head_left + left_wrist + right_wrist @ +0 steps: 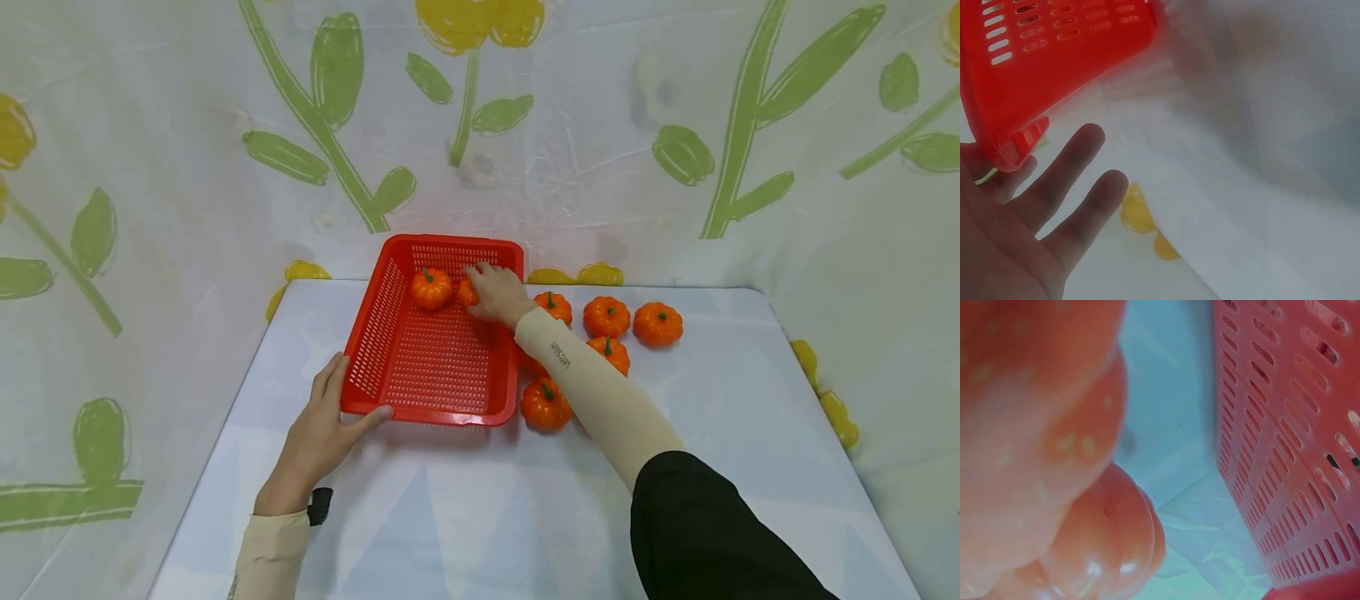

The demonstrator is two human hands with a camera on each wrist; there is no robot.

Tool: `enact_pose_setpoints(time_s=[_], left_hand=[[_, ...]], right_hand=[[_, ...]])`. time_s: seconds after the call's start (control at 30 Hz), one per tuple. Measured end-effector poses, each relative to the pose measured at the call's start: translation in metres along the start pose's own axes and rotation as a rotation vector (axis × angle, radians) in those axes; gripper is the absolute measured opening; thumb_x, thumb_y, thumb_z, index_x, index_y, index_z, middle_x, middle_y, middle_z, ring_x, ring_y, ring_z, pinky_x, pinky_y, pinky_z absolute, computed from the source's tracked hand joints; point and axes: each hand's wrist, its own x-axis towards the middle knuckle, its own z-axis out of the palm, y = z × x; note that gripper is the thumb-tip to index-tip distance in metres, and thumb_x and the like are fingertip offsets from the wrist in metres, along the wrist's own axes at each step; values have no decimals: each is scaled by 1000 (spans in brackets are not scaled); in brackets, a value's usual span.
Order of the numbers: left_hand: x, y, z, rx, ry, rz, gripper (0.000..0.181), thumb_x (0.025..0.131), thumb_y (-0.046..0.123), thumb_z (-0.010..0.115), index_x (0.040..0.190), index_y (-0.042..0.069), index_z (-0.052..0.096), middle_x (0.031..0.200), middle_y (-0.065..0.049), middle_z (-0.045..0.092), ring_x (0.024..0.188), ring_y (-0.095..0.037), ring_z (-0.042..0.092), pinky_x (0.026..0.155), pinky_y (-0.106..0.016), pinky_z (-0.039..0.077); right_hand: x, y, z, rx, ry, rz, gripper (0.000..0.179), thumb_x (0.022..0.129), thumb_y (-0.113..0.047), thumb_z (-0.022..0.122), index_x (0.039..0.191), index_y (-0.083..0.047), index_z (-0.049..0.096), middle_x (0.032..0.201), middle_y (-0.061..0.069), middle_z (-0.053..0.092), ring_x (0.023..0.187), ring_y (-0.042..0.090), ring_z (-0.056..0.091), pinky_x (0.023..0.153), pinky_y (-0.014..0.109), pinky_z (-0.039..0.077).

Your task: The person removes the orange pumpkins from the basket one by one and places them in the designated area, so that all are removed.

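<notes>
A red perforated plastic basket (442,415) stands on the table. My left hand (318,437) holds its near left corner, thumb over the front rim and fingers along the left side. In the left wrist view, two fingers (1094,197) reach out straight below the basket wall (1079,56). My right hand (497,293) is inside the basket at its back right, fingers around a small orange pumpkin (467,292) that they partly cover. Another pumpkin (432,289) with a green stem sits to its left in the basket.
Right of the basket lie several more orange pumpkins, among them a near one (546,405) and a far right one (657,325); my right forearm hides part of the group. In the right wrist view a pumpkin (1110,531) sits beside the basket's slotted wall (1279,444). A flower-printed curtain (570,183) hangs behind.
</notes>
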Motion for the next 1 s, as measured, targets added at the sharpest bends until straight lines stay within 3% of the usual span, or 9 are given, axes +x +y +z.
enact_pose_setpoints(time_s=[0.37, 0.6, 0.8, 1.0], left_hand=[[0, 2, -1, 4, 2, -1, 114, 86, 70, 65, 165, 18, 1, 170, -6, 5, 140, -44, 39, 100, -68, 43], [0, 0, 0, 1, 5, 5, 114, 86, 69, 66, 165, 17, 2, 170, -7, 5, 141, -44, 37, 101, -68, 41], [0, 0, 0, 2, 2, -1, 114, 86, 70, 66, 165, 18, 1, 170, -7, 4, 141, -44, 37, 101, -69, 41], [1, 0, 1, 5, 1, -3, 114, 86, 71, 65, 165, 19, 1, 170, -6, 4, 141, -43, 37, 102, -68, 41]], right_hand=[[-3, -2, 1, -3, -14, -19, 71, 93, -35, 73, 154, -15, 42, 151, 13, 45, 134, 33, 48, 100, 45, 51], [-4, -3, 1, 42, -14, -31, 66, 91, -35, 75, 149, -21, 48, 147, 13, 46, 133, 34, 48, 97, 46, 53], [-5, -2, 1, 74, -16, -55, 64, 91, -32, 75, 147, -18, 48, 143, 13, 45, 120, 31, 57, 94, 42, 54], [-6, 0, 0, 124, 28, -80, 62, 89, -34, 76, 144, -18, 51, 140, 14, 45, 123, 34, 52, 93, 43, 55]])
